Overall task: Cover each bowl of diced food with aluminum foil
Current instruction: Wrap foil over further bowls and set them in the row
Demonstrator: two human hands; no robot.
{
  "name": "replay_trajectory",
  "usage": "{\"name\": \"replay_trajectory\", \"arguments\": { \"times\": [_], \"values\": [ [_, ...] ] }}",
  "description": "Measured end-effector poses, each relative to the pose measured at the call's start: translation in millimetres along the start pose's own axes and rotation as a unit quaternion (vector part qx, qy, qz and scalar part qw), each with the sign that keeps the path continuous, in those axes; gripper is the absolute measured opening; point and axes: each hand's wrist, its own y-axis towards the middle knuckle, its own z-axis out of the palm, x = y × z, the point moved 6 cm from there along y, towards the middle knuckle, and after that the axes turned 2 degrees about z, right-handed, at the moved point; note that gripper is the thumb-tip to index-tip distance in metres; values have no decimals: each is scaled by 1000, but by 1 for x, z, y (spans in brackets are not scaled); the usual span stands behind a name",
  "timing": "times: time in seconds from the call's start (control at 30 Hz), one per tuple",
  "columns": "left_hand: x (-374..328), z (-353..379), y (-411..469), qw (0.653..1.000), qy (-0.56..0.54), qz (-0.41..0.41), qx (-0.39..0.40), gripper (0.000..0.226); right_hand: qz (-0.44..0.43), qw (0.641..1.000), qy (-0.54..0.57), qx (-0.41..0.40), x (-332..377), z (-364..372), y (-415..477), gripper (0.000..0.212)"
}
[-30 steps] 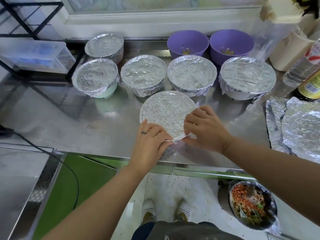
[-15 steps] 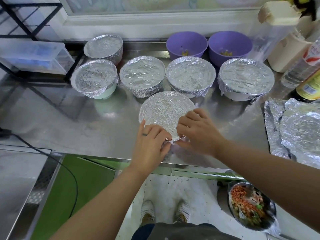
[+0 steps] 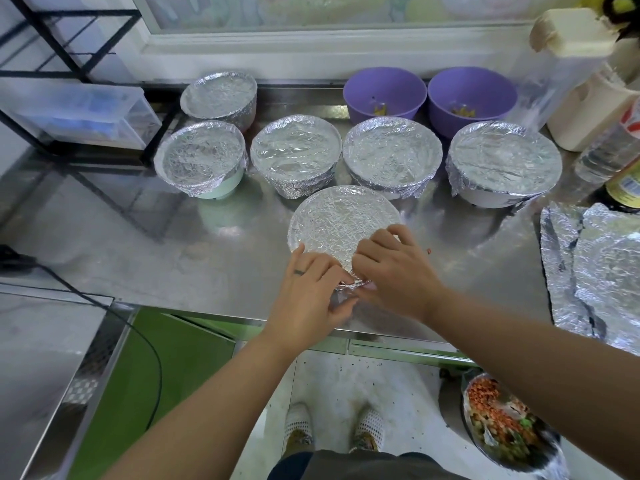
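A foil-covered bowl [image 3: 341,221] stands nearest me on the steel counter [image 3: 173,258]. My left hand [image 3: 311,289] and my right hand [image 3: 394,268] both pinch the foil at the bowl's near rim, fingers closed on the crumpled edge. Behind it stand several bowls wrapped in foil, among them one at left [image 3: 201,157], one in the middle [image 3: 296,150] and a wide one at right [image 3: 504,161]. Two purple bowls [image 3: 384,91] [image 3: 472,93] at the back are uncovered, with a little yellow food inside.
Loose crumpled foil sheets [image 3: 595,271] lie at the right of the counter. Bottles [image 3: 620,157] and a cream jug [image 3: 585,109] crowd the back right corner. A clear plastic drawer box [image 3: 76,116] sits at the left. Below the counter is a bag of food scraps [image 3: 502,427].
Both hands have slid along the near rim of the front bowl, the right hand moving left toward the left hand, pressing the foil edge down.
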Motion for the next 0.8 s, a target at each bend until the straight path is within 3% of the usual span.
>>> {"name": "replay_trajectory", "arguments": {
  "times": [0.23, 0.8],
  "values": [
    [1, -1, 2, 999, 17, 33, -35, 17, -33, 999, 4, 6, -4, -6, -5, 33],
    [21, -28, -5, 993, 15, 90, -76, 24, -28, 999, 36, 11, 2, -17, -3, 22]
  ]
}}
